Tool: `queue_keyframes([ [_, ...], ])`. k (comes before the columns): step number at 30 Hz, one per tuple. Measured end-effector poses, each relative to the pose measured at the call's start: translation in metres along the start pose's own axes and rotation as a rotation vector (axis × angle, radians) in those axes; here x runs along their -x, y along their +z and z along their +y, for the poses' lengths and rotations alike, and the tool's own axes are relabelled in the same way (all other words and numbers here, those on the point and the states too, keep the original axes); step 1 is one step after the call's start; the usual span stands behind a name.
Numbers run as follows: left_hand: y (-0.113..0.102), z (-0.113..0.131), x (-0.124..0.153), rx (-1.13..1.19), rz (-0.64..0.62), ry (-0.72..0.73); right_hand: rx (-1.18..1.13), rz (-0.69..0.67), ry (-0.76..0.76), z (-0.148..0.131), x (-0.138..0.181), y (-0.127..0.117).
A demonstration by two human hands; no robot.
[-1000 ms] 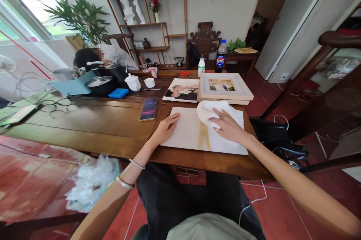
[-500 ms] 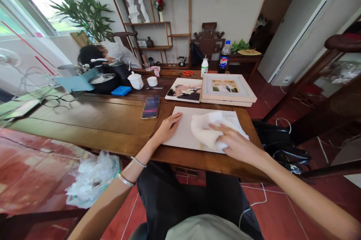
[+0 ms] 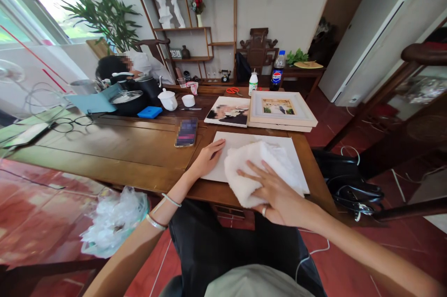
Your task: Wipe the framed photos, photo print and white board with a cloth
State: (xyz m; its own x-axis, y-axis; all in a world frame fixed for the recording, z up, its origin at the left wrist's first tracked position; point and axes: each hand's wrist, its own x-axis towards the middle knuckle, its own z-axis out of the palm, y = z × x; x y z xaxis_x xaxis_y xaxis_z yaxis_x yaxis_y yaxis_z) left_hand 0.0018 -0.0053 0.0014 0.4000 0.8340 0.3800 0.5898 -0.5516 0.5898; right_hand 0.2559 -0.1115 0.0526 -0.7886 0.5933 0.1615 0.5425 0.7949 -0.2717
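A white board point(image 3: 244, 144) lies flat at the near right of the wooden table point(image 3: 132, 148). My left hand point(image 3: 206, 159) rests on the board's left edge, fingers stretched out flat. My right hand point(image 3: 275, 192) presses down on a bunched white cloth point(image 3: 256, 169) at the board's near edge, fingers spread over it. The cloth hides most of the board's near part.
A phone point(image 3: 186, 131) lies just left of the board. Behind it are a photo print point(image 3: 228, 115) and a white picture frame point(image 3: 281, 108), then a glue bottle point(image 3: 253, 84), a cola bottle point(image 3: 277, 72) and scissors point(image 3: 232, 91). Another person sits at the far left by pots point(image 3: 127, 101).
My right hand has dragged the cloth from the board's far right toward me and leftward, to the near edge. A yellowish mark seen earlier on the board is now covered. My left hand stayed put.
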Motion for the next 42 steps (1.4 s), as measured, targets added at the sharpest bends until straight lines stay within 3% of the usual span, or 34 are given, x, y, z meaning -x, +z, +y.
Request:
queue_keyframes([
  [4,0.0,0.0,0.0,-0.015,-0.012,-0.001,-0.051,-0.033,-0.071,0.017,-0.007,-0.006],
  [9,-0.001,-0.001,-0.001,-0.014,-0.005,-0.003,-0.068,0.081,0.11,0.076,-0.042,-0.014],
  [12,-0.001,-0.002,-0.001,-0.013,-0.001,-0.003,-0.034,0.142,0.219,0.094,-0.058,-0.012],
  [14,0.0,-0.002,-0.001,-0.016,-0.005,-0.003,0.001,0.157,0.276,0.089,-0.062,-0.008],
  [17,0.0,-0.001,-0.001,-0.011,-0.003,0.0,0.082,0.102,0.281,0.06,-0.058,0.001],
  [23,-0.004,-0.002,0.0,0.056,-0.045,0.046,0.108,-0.122,0.035,-0.009,-0.04,0.007],
  [26,-0.005,-0.007,0.0,0.059,-0.051,0.075,0.067,-0.185,-0.08,-0.013,-0.038,0.004],
  [29,-0.005,-0.009,0.001,0.064,-0.053,0.082,0.043,-0.185,-0.163,0.004,-0.042,0.001],
  [32,-0.004,-0.006,0.0,0.069,-0.05,0.064,0.057,-0.141,-0.105,0.026,-0.051,-0.003],
  [36,-0.002,-0.001,-0.001,0.052,-0.013,0.041,0.128,-0.051,0.133,0.043,-0.069,-0.005],
  [39,-0.001,0.001,-0.002,0.046,-0.01,0.02,0.199,-0.011,0.249,0.035,-0.082,0.002],
  [42,-0.003,0.001,-0.001,0.068,-0.029,0.039,0.283,0.001,0.276,0.007,-0.083,0.012],
])
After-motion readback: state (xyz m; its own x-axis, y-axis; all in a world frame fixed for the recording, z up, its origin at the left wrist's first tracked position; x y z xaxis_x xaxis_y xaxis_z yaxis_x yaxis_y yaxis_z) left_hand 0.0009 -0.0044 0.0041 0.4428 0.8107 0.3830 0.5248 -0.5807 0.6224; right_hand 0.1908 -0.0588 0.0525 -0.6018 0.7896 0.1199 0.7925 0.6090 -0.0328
